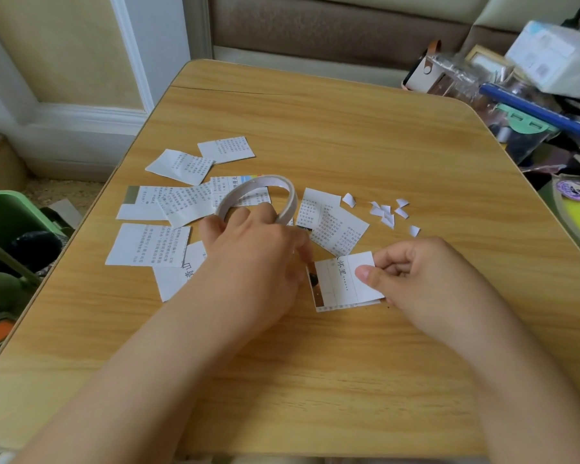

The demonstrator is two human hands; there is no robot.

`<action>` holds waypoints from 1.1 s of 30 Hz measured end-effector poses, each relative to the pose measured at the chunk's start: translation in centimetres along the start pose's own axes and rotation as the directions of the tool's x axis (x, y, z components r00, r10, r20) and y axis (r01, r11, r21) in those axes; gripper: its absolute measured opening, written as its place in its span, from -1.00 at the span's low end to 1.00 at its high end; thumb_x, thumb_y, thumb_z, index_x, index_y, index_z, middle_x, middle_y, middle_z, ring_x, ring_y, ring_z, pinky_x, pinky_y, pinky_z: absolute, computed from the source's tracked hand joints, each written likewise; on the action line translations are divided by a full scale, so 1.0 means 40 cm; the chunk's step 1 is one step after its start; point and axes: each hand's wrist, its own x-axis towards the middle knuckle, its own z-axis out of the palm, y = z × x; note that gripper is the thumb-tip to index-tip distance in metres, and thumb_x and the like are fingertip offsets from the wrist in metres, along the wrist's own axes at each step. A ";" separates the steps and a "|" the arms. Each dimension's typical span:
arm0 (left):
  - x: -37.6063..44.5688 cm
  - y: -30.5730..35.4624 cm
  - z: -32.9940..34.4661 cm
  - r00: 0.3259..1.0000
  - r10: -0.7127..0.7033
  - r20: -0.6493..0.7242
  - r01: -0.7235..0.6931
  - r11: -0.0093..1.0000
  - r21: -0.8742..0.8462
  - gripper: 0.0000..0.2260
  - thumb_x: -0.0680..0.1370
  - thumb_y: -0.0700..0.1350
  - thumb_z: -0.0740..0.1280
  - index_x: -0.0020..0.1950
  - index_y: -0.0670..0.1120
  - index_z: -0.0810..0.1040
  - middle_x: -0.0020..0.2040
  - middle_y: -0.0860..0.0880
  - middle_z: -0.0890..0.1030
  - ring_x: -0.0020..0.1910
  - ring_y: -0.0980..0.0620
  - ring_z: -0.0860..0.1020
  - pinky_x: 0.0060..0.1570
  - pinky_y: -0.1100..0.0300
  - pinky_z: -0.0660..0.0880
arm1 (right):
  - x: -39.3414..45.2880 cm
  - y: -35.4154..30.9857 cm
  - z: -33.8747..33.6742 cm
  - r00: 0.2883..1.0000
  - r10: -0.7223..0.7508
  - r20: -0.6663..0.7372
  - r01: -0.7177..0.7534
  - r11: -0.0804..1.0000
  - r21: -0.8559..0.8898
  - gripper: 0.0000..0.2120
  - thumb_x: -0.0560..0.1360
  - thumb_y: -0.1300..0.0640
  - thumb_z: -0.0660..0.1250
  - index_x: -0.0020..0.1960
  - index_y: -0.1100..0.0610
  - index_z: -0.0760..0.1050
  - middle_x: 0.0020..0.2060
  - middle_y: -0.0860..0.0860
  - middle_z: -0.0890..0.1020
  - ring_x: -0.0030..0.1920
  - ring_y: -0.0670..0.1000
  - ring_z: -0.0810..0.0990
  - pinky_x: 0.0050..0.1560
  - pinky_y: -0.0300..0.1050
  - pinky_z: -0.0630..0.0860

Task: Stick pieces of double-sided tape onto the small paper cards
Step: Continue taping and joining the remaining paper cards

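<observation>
My left hand (255, 256) grips a white roll of double-sided tape (283, 189), the ring standing up above the knuckles, its fingertips near the left edge of a small paper card (340, 286). My right hand (422, 279) pinches that card's right edge with thumb on top; the card lies low over the wooden table (349, 380). Several printed paper cards (148, 244) lie scattered to the left and behind, with more (335, 226) just beyond the held card. Several small white backing scraps (387, 212) lie to the right.
A green bin (10, 219) stands off the table's left edge. Cluttered boxes, bags and a blue bar (533, 105) crowd the right rear corner. A sofa (332, 25) lies beyond the far edge.
</observation>
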 end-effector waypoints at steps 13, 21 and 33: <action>-0.003 0.014 -0.005 0.994 0.022 0.110 -0.026 0.999 0.036 -0.56 0.33 0.31 0.39 0.15 0.24 0.44 -0.04 0.11 0.24 0.21 0.05 0.24 0.04 0.10 0.00 | -0.001 0.001 0.005 0.999 -0.034 -0.028 0.034 0.999 0.001 -0.81 0.44 0.04 0.44 -0.28 0.10 0.56 -0.46 0.00 0.52 -0.44 -0.11 0.43 -0.38 -0.22 0.36; 0.000 0.015 -0.001 0.992 0.029 0.121 -0.031 0.999 0.016 -0.60 0.33 0.30 0.40 0.09 0.23 0.42 -0.07 0.14 0.25 0.12 0.08 0.23 -0.05 0.13 -0.05 | -0.039 -0.021 0.005 0.992 -0.064 -0.112 0.048 0.989 -0.143 -0.80 0.47 -0.07 0.36 -0.29 -0.03 0.50 -0.15 -0.13 0.54 -0.34 -0.16 0.38 -0.41 -0.39 0.24; 0.000 0.014 -0.008 0.991 0.015 0.134 -0.019 0.999 0.031 -0.57 0.32 0.33 0.39 0.10 0.23 0.41 -0.04 0.13 0.27 0.14 0.07 0.25 0.00 0.10 -0.02 | -0.032 -0.035 -0.002 0.996 0.042 0.075 -0.064 0.947 0.314 -0.84 0.44 0.04 0.38 -0.29 0.05 0.51 -0.54 -0.17 0.46 -0.53 -0.20 0.36 -0.42 -0.38 0.29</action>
